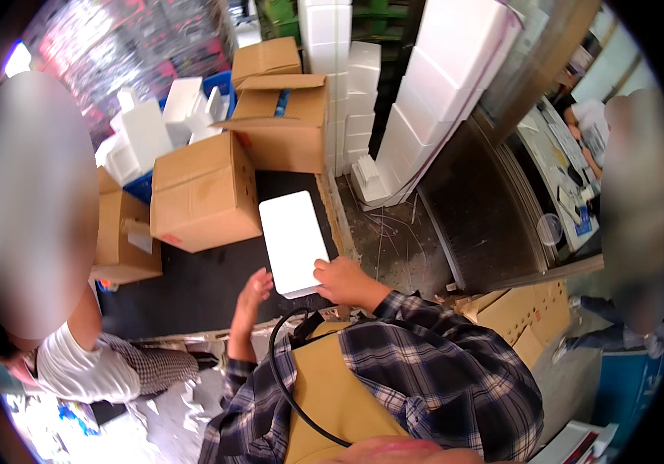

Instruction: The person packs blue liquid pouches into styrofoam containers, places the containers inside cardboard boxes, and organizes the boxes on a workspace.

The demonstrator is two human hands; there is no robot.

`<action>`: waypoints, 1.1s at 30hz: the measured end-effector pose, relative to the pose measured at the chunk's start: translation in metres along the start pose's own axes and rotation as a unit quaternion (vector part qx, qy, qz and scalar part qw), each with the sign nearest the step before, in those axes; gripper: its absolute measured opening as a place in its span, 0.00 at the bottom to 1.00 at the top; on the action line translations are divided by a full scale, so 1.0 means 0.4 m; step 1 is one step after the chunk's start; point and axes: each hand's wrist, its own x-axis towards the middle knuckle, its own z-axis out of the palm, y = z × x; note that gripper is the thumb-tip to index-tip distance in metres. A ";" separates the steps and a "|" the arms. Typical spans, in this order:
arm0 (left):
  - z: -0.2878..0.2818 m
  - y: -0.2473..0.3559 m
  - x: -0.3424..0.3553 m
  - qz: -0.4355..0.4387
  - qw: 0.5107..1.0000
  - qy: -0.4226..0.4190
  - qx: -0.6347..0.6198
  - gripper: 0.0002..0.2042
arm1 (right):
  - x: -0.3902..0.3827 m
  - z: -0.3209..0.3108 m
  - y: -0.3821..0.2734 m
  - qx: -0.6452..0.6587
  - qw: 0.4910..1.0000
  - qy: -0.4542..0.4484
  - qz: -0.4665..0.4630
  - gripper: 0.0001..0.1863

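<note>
A white foam box (291, 236), seen as a plain white oblong from above, rests on the black-topped table (193, 301) in front of me. My right hand (336, 280) grips its near right corner, fingers curled over the edge. Just off the box's near left side, my left hand (254, 292) is raised with its fingers apart, holding nothing. A closed cardboard carton (200, 193) stands to the box's left.
More cartons (278, 131) and a blue crate (138, 185) of foam pieces stand behind. Tall foam stacks (440, 69) rise back right, beside a dark glass partition. A person's white shirt (77, 363) shows at left, other people at right. Flattened cardboard (525, 309) lies lower right.
</note>
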 end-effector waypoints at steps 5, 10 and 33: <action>0.123 0.035 -0.065 0.027 0.990 0.023 0.138 0.32 | -0.005 0.104 -0.030 -0.012 0.998 -0.038 0.038 0.16; 0.082 -0.055 -0.011 0.045 0.966 0.038 0.253 0.32 | -0.002 0.126 -0.009 -0.045 0.998 -0.018 0.044 0.21; 0.002 -0.158 -0.302 -0.024 0.924 0.289 0.249 0.21 | 0.216 0.135 0.226 -0.069 0.997 0.019 0.025 0.29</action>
